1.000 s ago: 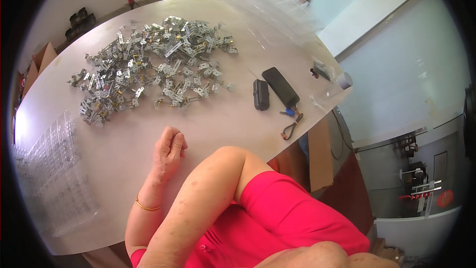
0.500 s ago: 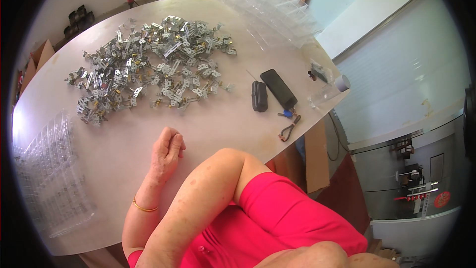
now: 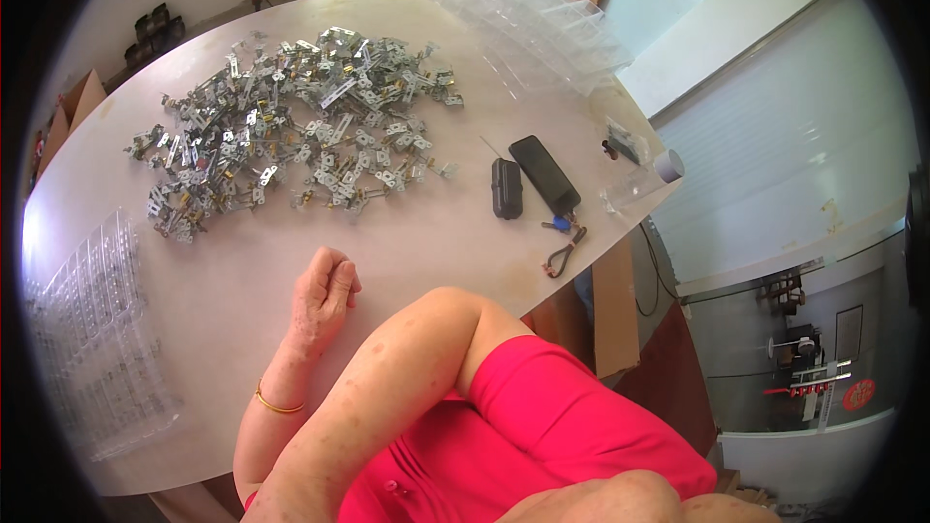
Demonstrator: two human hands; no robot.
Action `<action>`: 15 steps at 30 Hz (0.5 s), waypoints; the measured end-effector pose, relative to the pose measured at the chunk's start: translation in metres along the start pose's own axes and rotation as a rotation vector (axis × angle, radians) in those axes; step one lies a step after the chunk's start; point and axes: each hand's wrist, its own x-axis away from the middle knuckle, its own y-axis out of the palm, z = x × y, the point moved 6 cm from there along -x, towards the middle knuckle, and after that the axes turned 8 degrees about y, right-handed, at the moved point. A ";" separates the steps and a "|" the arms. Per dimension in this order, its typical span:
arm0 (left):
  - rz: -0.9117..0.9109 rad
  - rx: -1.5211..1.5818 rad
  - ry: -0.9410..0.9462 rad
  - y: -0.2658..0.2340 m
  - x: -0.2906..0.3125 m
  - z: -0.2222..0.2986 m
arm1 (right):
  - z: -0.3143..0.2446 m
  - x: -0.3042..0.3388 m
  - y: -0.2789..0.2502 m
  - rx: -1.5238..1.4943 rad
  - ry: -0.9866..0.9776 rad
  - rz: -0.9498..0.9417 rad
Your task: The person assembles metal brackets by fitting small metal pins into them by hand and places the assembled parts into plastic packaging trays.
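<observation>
Nothing's shifted: the left hand rests toward the desk's near edge, fingers curled narrow, metal parts untouched, right hand unseen.

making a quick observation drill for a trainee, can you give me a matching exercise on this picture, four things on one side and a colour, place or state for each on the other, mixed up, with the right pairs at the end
Things
1. metal parts
2. phone
3. bracelet
4. left hand

Descriptions
a. gold-coloured, ring-shaped
b. loosely curled
c. black, lying beside the small case
d. mostly silvery, heaped on the table

Right pairs: 1-d, 2-c, 3-a, 4-b
</observation>
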 end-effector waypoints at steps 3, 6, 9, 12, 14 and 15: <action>0.016 0.014 -0.010 -0.001 0.001 0.000 | 0.011 -0.017 0.004 -0.035 -0.013 -0.055; 0.066 0.146 -0.067 -0.005 0.003 -0.013 | 0.017 0.007 -0.012 0.023 0.089 0.175; 0.144 0.146 -0.061 -0.016 0.001 -0.016 | -0.008 0.076 -0.052 0.661 0.105 0.784; 0.279 0.101 -0.199 -0.033 0.007 -0.024 | -0.024 0.147 -0.073 1.500 0.186 1.191; 0.382 -0.210 0.323 -0.046 0.007 -0.015 | -0.039 0.188 -0.081 1.442 0.185 1.404; 0.428 0.330 0.145 -0.039 0.002 -0.029 | -0.041 0.201 -0.081 1.438 0.188 1.400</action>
